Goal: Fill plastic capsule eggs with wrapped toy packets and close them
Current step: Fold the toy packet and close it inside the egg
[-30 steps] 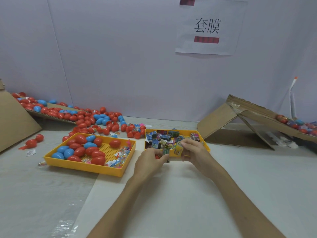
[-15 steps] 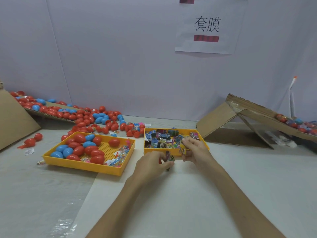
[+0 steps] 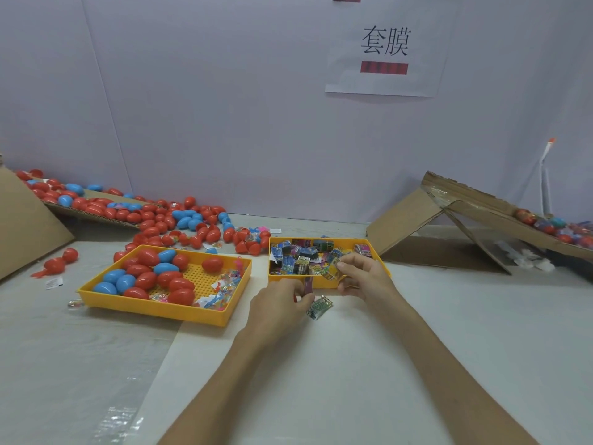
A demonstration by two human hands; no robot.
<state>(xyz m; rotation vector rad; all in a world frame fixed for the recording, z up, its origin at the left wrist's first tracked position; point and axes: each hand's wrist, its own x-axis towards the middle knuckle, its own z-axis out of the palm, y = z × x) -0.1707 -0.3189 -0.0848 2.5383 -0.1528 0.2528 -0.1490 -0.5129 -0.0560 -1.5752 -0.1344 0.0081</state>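
**Picking packets, no egg loaded yet**

The left grip (image 3: 282,305) is curled round a green wrapped packet (image 3: 320,307) held low over the tabletop (image 3: 465,322). A purple strip (image 3: 308,285) is pinched at its fingertips. Whether a capsule half sits in the palm cannot be told.

The right grip (image 3: 362,277) pinches a yellow packet (image 3: 333,270) at the near edge of the packet tray (image 3: 322,283).

Likely step: gathering packets. The next move calls for an open egg, the packet pushed fully inside, and the halves pressed shut.

The packet is small, crinkled, shiny and printed. Red and blue capsule eggs (image 3: 147,279) lie in the egg tray (image 3: 154,311) to the left, and more eggs are heaped behind it.
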